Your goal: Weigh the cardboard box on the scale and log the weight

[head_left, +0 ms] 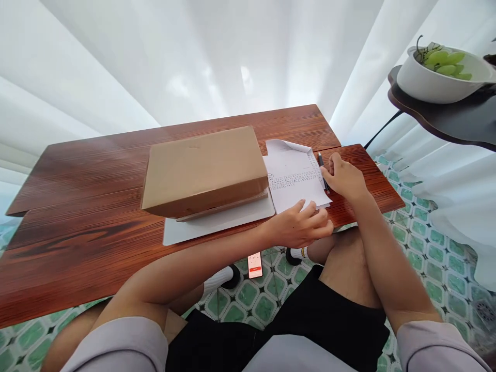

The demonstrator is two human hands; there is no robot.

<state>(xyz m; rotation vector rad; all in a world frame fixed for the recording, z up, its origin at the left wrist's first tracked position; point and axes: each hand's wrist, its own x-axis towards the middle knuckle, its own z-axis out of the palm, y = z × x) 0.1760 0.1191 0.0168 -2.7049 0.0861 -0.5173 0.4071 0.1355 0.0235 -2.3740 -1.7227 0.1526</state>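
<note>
Desk point(77, 206): red-brown wood planks; its left half carries nothing within reach of the hands.
Cardboard box point(203, 170): closed, lying on a white board point(217, 219) near the desk's middle — touching the paper's left edge, hemming it in on that side.
Printed sheet point(294, 178): flat on the desk just right of the box, far corner curled up, lines of text across its middle.
Left hand point(300, 225): fingers spread loosely and pressed on the sheet's near edge, pinning it, not gripping.
Phone point(254, 265): on the tiled floor under the desk, screen lit.
Right hand point(344, 178): fingers curled around a dark pen point(322, 170) lying along the sheet's right edge — seemingly taking hold rather than writing.
Progress: sheet laid out and steadied; no handwriting visible yet.
Bowl of green grapes point(442, 72): on a dark shelf, well apart at far right.
</note>
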